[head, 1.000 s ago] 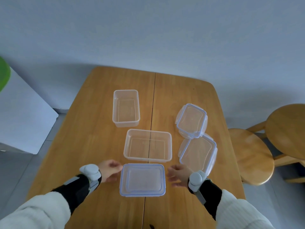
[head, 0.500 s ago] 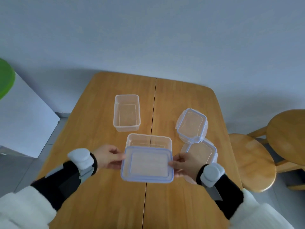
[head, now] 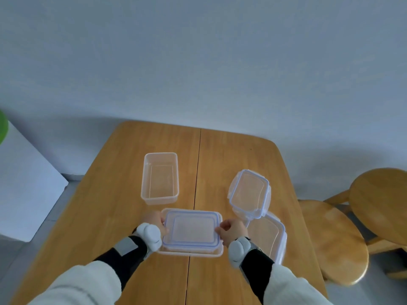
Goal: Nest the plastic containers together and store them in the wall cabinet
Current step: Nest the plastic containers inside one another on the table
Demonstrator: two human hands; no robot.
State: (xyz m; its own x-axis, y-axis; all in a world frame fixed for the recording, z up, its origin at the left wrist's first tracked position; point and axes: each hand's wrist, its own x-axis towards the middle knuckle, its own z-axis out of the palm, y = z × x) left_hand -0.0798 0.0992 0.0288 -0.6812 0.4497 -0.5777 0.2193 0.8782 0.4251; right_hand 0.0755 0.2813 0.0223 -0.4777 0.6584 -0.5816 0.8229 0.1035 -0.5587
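My left hand (head: 156, 222) and my right hand (head: 231, 230) grip the short ends of a clear, blue-rimmed container (head: 192, 229). It sits in or just over the wide open clear container (head: 189, 253), whose rim shows around it. A narrower open clear container (head: 160, 178) stands farther back on the wooden table (head: 123, 194). Two more blue-rimmed clear pieces lie to the right: a small one (head: 250, 192) leaning on a larger one (head: 267, 236).
Two round wooden stools (head: 330, 238) stand right of the table. A white unit (head: 24, 183) with something green (head: 2, 126) on it is at the left. A pale wall runs behind the table. No wall cabinet is in view.
Both hands took hold of the blue-rimmed container near the front edge, lifted it and carried it away from me onto the wide open container. The view has tilted upward.
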